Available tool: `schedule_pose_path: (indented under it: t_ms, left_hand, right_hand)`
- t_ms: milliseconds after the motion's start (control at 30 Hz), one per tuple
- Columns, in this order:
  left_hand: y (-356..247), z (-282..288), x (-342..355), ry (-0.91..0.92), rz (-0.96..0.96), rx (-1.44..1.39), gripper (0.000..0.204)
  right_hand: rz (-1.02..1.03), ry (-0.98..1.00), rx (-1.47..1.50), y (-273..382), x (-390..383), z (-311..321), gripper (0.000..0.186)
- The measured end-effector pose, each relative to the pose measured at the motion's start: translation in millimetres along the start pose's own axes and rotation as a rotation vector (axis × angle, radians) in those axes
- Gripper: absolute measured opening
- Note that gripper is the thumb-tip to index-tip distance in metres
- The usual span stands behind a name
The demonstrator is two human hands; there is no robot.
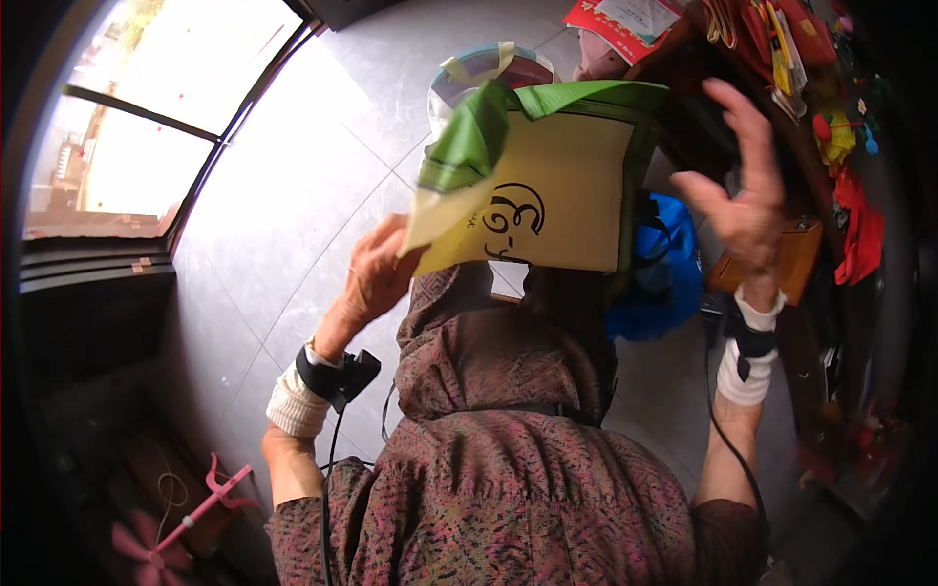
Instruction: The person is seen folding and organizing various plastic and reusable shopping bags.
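Note:
A flat, thin bag-like piece [576,195], cream in the middle with green edges and dark printing, lies across my lap and knees. Its upper left part is folded over and lifted, showing a green flap. My left hand [376,273] pinches its lower left corner. To the right of it, my right hand [738,186] is raised with thumb and fingers spread, holding nothing and slightly blurred by motion. Both wrists wear white cuffs with black straps, and a dark device with a cable shows at the left one.
A round container with pale handles [498,73] stands on the grey tiled floor beyond my knees. By my right leg sits a blue bag [660,273]. A brown wooden stool [782,259] and cluttered shelves are at right; a pink fan [161,547] is at lower left.

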State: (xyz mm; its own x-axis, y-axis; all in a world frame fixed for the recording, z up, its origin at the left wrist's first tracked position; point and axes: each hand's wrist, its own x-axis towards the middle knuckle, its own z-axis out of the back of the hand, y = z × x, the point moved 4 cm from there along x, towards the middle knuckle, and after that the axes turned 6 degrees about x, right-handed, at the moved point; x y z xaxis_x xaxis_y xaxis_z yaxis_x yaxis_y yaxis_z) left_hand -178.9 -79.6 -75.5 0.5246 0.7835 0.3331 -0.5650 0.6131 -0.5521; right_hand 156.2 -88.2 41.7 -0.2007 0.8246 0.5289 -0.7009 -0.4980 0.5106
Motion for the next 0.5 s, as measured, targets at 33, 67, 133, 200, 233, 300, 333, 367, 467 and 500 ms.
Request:
schedule_pose_path:
  t_ms: [33,67,133,200,233,300,333,367,467,500]
  left_hand:
    - [-0.7,-0.3,-5.3,-0.018,-0.049,0.036,0.015]
    - [-4.4,-2.6,-2.2,-0.004,-0.112,0.057,0.016]
    - [-17.0,-4.7,4.6,0.032,-0.223,0.07,0.032]
    - [-16.5,-3.7,6.9,0.125,-0.128,-0.031,0.034]
    - [-11.7,-3.9,7.2,0.216,-0.042,-0.136,0.037]
    - [13.2,-11.3,-8.8,0.319,0.24,-0.93,0.072]
    - [21.5,-7.3,-16.3,0.292,0.294,-1.109,0.083]
    - [28.7,-4.6,-20.1,0.259,0.342,-1.291,0.094]
    - [21.8,-1.9,-5.0,0.339,0.432,-0.897,0.085]
    - [15.7,-8.1,1.0,0.399,0.369,-0.724,0.076]
  right_hand:
    - [0.036,0.06,0.265,15.6,13.0,-34.1,0.08]
    - [0.233,0.151,0.03,28.4,25.7,-51.4,0.085]
    - [0.342,0.245,-0.15,29.6,35.3,-83.4,0.077]
    - [0.421,0.244,0.023,22.0,41.4,-103.3,0.05]
    - [0.449,0.261,0.106,21.2,45.4,-106.4,0.04]
    - [0.461,0.19,0.136,28.1,35.6,-100.7,0.025]
    - [0.449,0.188,0.148,36.2,28.8,-101.2,0.023]
    - [0.436,0.186,0.159,44.2,23.3,-101.1,0.022]
    - [0.469,0.209,0.037,60.9,10.8,-103.2,0.023]
    - [0.503,0.183,-0.04,66.1,8.2,-102.6,0.024]
